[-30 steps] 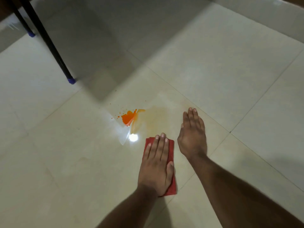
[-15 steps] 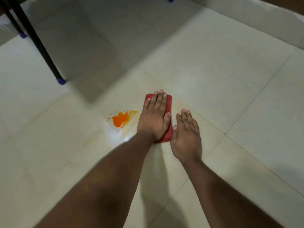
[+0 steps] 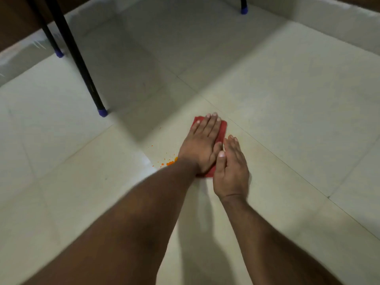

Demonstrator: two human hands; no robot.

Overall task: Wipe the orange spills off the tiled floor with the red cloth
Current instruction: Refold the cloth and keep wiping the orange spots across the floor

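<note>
So the left hand [image 3: 202, 146] is flat on the red cloth [image 3: 223, 129], fingers [image 3: 211, 124] stretched out together and pressing it to the tiled floor [image 3: 287, 99], not pinching or gripping anything. The cloth's long axis runs the same way as those fingers, away from the body, and its far edge pokes out just past the fingertips.

The bit that matters: what I can see of the orange spill [image 3: 169, 162] is not ahead of the fingers at all. It's back by the left wrist, on the little-finger side, partly hidden under the forearm, with tiny specks scattered beside it. So my guess is the next stroke needs to pull back and sideways toward that side, not push further forward.

The right hand [image 3: 231, 167] lies flat just beside the cloth on the thumb side, fingers together, its thumb touching the left thumb. It's on the wrong side of the cloth, so the left hand is clearly the closer one.
</note>
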